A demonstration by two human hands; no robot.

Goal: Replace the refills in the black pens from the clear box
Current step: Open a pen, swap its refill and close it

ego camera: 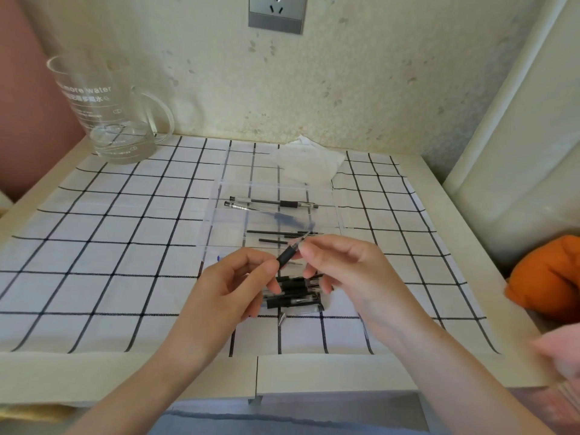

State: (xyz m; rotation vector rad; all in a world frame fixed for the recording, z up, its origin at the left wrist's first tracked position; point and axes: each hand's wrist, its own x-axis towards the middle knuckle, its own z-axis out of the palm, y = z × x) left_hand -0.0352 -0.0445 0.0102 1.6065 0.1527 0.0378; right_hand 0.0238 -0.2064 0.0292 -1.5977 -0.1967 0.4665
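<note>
A black pen [287,255] is held up over the middle of the surface [125,378], tilted with its tip pointing up and away. The left hand [232,287] pinches the lower end of its dark grip between thumb and forefinger. The right hand [342,268] pinches the barrel near the tip with thumb and forefinger; whether the tip cone is loosened cannot be made out. The two hands are close together, joined by the pen.

Under the hands lies a pile of black pens [295,296], and just in front of it a small metal tip [282,318] rests on the cloth. Behind the hands sits the clear box [332,196], holding two pens [273,202] side by side and loose thin refills [276,231].

A white cloth with a black grid [94,246] covers the surface. A crumpled tissue [310,164] lies beyond the box, and a glass jug [106,114] stands at the far left corner.
</note>
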